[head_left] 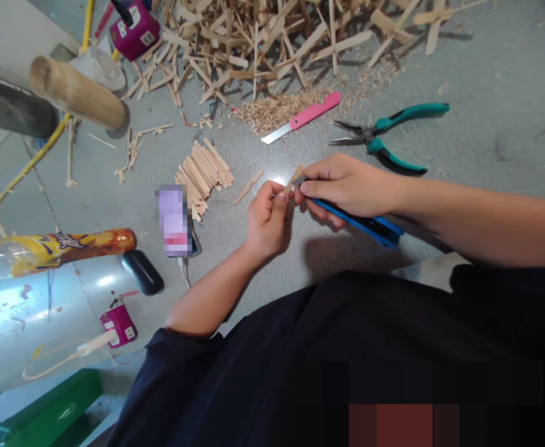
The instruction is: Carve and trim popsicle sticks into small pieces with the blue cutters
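Observation:
Between finger and thumb, my left hand [269,218] pinches the lower end of a small flat wooden stick [293,177]. My right hand [340,187] is wrapped round a blue-handled cutter [359,222], its tip against the stick. The two hands nearly touch. To the left of them a single stick [248,187] lies on the grey surface [235,264], beside a bundle of similar sticks [202,172]. A pink-handled knife [315,112] lies above the hands, its blade toward the left. Pliers with teal handles [384,133] rest open above my right forearm.
A large heap of joined sticks [272,43] and wood shavings [272,112] spread along the top. At the left are a bamboo cup [79,93], a phone [174,220] with a cable, a bottle [63,251], a black case [143,272] and purple power adapters [120,325].

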Demonstrator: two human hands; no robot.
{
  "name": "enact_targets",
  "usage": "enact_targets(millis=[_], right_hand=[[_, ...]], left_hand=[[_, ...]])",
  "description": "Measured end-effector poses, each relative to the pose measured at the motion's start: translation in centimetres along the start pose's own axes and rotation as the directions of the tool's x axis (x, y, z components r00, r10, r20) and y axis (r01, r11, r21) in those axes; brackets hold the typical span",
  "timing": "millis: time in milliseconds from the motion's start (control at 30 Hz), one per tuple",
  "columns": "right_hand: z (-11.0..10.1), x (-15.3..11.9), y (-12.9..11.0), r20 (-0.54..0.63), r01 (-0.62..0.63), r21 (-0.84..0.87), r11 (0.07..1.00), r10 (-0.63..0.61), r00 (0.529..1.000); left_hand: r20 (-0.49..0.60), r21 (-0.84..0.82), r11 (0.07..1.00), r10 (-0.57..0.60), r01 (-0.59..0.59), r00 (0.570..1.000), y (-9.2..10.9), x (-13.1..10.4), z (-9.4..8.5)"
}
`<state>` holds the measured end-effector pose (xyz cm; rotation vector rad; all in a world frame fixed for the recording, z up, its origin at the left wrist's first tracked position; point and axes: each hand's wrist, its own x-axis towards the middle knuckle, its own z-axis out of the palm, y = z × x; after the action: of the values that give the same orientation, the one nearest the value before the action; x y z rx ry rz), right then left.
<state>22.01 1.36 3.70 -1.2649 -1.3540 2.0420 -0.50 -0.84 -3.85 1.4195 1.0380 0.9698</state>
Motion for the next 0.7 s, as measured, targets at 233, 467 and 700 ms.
enact_targets(millis=[233, 467, 700], right_hand=[[-0.3, 0.1, -0.4, 0.041, 0.003, 0.037, 0.999, -0.004, 0.999], [0.0, 0.0, -0.7, -0.023, -0.027, -0.062, 0.998, 0.025, 0.999], [0.5, -0.3, -0.6, -0.075, -0.057, -0.11, 0.992, 0.049, 0.996]], left_hand=[[0.012, -0.105, 0.994, 0.028, -0.027, 1.0, 0.9, 0.6, 0.2], [-0.028, -0.09, 0.992, 0.084, -0.086, 0.996, 0.2, 0.2, 0.6], [-0.025, 0.065, 0.996, 0.066, -0.064, 0.998, -0.3, -0.7, 0.4]])
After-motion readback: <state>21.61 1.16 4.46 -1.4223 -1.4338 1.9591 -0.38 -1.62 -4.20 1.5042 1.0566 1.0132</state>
